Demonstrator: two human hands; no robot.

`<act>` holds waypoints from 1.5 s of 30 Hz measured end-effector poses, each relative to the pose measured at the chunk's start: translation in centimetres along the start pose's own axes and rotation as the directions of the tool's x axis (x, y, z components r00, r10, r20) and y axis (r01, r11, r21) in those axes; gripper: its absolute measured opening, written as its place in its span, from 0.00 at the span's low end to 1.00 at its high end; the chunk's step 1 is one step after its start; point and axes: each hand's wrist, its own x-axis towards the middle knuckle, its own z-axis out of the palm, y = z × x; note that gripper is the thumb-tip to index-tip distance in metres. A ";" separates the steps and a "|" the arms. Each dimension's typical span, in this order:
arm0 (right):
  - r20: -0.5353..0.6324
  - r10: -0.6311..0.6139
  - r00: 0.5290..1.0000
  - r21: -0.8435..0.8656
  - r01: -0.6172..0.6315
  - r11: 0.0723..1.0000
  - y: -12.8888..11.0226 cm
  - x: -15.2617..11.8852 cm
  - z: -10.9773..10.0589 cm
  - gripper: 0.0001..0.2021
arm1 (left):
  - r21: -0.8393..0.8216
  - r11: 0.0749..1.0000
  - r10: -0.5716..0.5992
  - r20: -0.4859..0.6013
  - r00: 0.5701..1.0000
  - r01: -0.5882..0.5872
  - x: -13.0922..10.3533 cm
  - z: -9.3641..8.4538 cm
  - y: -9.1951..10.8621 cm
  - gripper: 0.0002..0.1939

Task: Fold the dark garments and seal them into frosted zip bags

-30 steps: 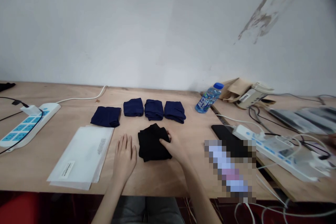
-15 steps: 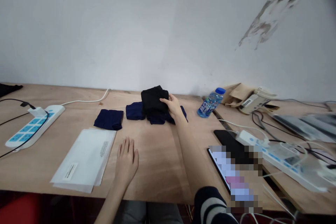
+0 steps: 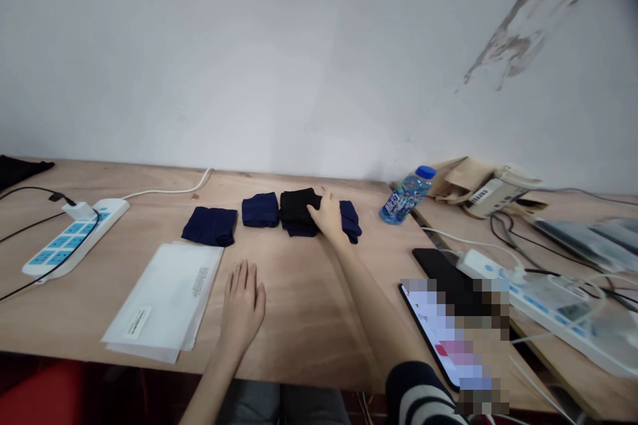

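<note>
At the back of the table my right hand (image 3: 329, 218) grips the right edge of a folded black cloth (image 3: 295, 207), thumb on top; the fingers behind are partly hidden. This black cloth lies low, with a dark folded edge showing beneath it. To its left is a folded navy cloth (image 3: 260, 210), and farther left another navy folded cloth (image 3: 209, 226). A third navy piece (image 3: 351, 220) shows just right of my right hand. My left hand (image 3: 243, 309) rests flat and open on the wood, holding nothing, beside clear plastic bags (image 3: 164, 299) with printed labels.
A blue-capped drink bottle (image 3: 406, 198) stands right of the cloths. Power strips lie at left (image 3: 74, 239) and right (image 3: 543, 309), trailing cables. A lit phone (image 3: 438, 339) and a black flat item (image 3: 433, 269) lie near my right forearm. A paper bag (image 3: 461, 176) sits against the wall.
My right hand has lowered the folded black cloth and shifted it slightly right, uncovering more of the navy cloth beside it. The view has shifted a little; my left hand stays flat.
</note>
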 end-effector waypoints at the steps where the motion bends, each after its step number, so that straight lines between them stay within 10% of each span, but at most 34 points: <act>1: -0.017 -0.051 0.999 -0.019 0.051 0.999 -0.5 -0.8 -0.5 0.23 | -0.003 1.000 -0.001 0.003 1.000 0.001 0.0 0.0 0.0 0.25; 5: -0.038 -0.204 0.978 0.005 0.204 0.979 -1.9 -6.9 -2.0 0.19 | -0.026 1.000 -0.008 0.005 1.000 0.008 0.1 -0.2 0.2 0.25; 14: 0.180 0.054 0.982 0.170 -0.086 0.982 0.0 -23.1 -0.8 0.10 | -0.126 0.992 -0.008 0.013 1.000 0.010 0.1 -3.3 -0.6 0.17; 21: 0.176 0.028 0.984 0.155 -0.056 0.986 0.1 -23.2 -0.6 0.10 | 0.055 0.940 -0.318 -0.227 0.921 0.338 -3.0 -6.3 -5.8 0.23; 26: 0.194 0.019 0.981 0.170 -0.053 0.984 0.2 -23.2 -0.8 0.10 | 0.094 0.907 -0.399 -0.126 0.908 0.411 -4.8 -6.3 -8.2 0.25; 45: 0.209 0.033 0.977 0.177 -0.071 0.982 0.2 -23.3 -0.8 0.10 | -0.022 0.947 -0.322 -0.093 0.942 0.321 -5.1 -8.5 -7.1 0.18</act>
